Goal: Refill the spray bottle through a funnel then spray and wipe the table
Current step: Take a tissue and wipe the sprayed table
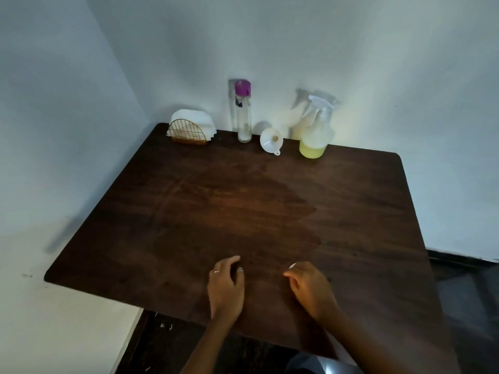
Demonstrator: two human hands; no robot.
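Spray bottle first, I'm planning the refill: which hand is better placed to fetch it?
Right, probably. The spray bottle stands at the table's far right, on the right hand side; the left hand would reach across. Both hold nothing.

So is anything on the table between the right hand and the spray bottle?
Nothing visible. Bare tabletop lies between the right hand and the spray bottle at the far edge. The funnel lies to the bottle's left, off that path.

My forearms run off the bottom edge. My right hand [310, 287] curls over, hiding its fingertips; a pale scrap shows there, too small to tell. The bottle [243, 112] label is a blur. The cloth [193, 121] sits half behind its rack [186, 132].
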